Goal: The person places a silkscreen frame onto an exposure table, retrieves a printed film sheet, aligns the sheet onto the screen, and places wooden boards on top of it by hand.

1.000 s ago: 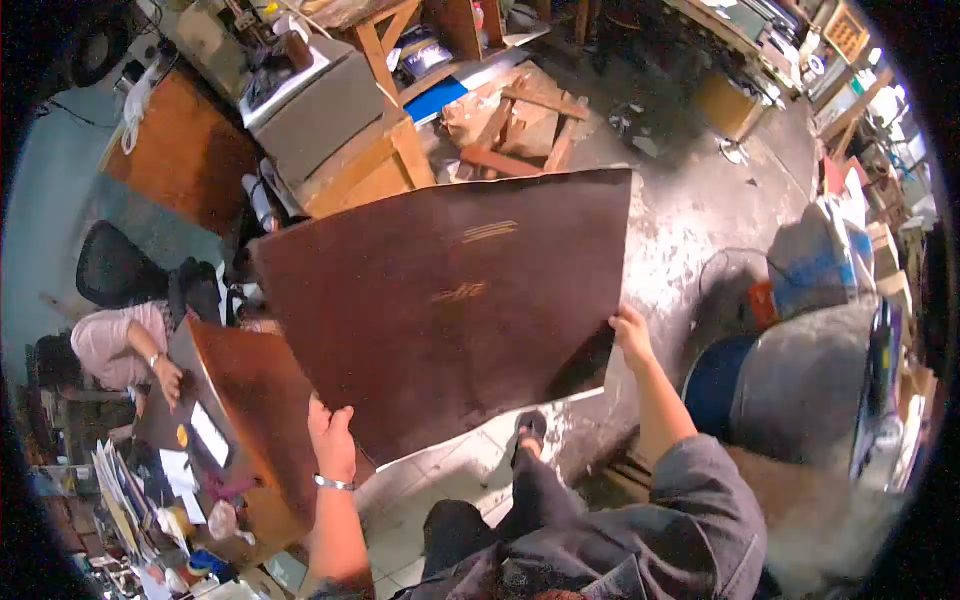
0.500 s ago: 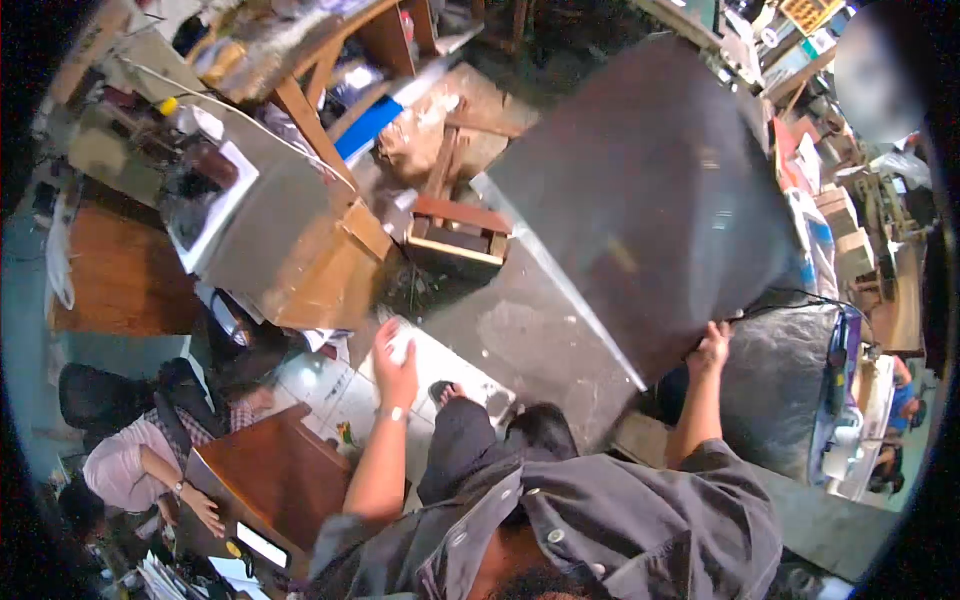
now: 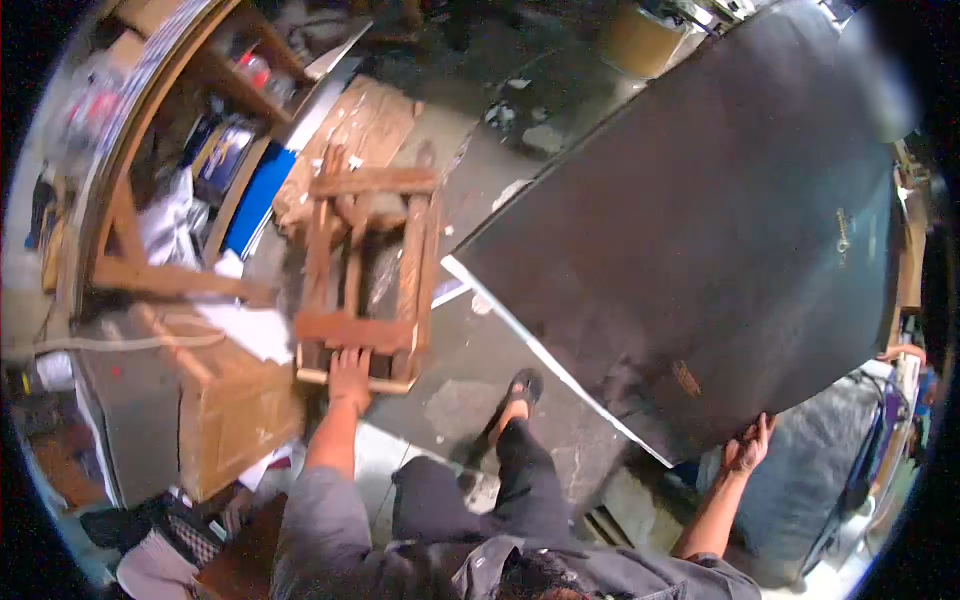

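Note:
A large dark sheet [image 3: 680,230] with a pale near-left edge fills the right half of the head view. My right hand [image 3: 748,450] is closed on its lower right edge; part of the fingers is hidden. To the left, a small reddish-brown wooden stool [image 3: 358,328], an open frame of legs and rails, lies with its near end towards me. My left hand [image 3: 350,382] has its fingers over the near rail of that stool, gripping it.
A cardboard box [image 3: 240,420] and a wooden shelf unit [image 3: 160,280] with packets stand at left. A blue panel [image 3: 262,205] leans there. A grey wrapped bundle [image 3: 810,470] lies at right, below the sheet. A round tub [image 3: 640,42] stands at the back.
My left hand has gone from free in the air to the wooden stool and taken hold of it. My view has turned and moved forward. The right hand still holds the sheet.

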{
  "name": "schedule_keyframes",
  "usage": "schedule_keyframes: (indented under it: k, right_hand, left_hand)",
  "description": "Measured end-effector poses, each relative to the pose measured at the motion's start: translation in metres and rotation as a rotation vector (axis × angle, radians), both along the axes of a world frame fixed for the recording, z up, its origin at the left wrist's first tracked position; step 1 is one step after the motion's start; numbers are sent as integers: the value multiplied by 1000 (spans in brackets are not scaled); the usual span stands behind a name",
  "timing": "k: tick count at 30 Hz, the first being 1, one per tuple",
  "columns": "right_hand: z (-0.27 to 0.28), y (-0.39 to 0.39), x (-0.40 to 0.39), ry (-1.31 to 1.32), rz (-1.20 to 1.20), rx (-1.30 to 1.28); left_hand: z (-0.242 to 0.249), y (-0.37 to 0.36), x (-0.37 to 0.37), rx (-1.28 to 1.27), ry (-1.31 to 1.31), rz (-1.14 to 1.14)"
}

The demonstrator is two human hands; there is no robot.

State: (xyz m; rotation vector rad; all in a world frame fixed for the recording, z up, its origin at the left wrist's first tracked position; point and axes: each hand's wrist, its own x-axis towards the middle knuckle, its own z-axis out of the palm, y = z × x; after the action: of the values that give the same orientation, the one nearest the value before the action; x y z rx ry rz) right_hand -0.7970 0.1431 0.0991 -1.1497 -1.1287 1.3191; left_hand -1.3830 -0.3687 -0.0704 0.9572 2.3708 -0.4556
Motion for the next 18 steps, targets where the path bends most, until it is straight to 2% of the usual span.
schedule_keyframes:
  k: [2, 3, 4, 6, 9, 11, 12, 13, 15, 17, 18]
  right_hand:
    - [-10, 64, -51, 41, 94, 97]
    - [-13, 95, -79, 65, 142, 144]
    - [-10, 121, -111, -18, 119, 179]
    - [-27, 165, -129, -81, 107, 210]
    - [-43, 214, -137, 20, 81, 146]
    - [-22, 224, -142, 102, -59, 44]
    - [-16, 232, -135, 125, -142, -2]
    - [34, 210, -184, 271, -183, -77]
    - [37, 217, -160, 17, -70, 150]
    - [74, 222, -210, 138, -224, -37]
    - [88, 221, -237, 176, -204, -31]
  left_hand:
    - [19, 37, -11, -298, -30, -156]
    - [3, 31, -16, -310, -60, -185]
    - [-7, 23, -17, -277, -48, -167]
    - [-15, 23, -18, -282, -45, -170]
    - [-14, 20, -21, -319, -69, -185]
    - [-11, 23, -18, -274, -76, -141]
    - [-4, 42, -35, -229, -114, -137]
    - [13, 46, -38, -202, -171, -126]
    - [50, 69, -52, -125, -237, -103]
    - [99, 98, -86, -59, -257, -125]
    - [130, 118, -111, -36, -290, -134]
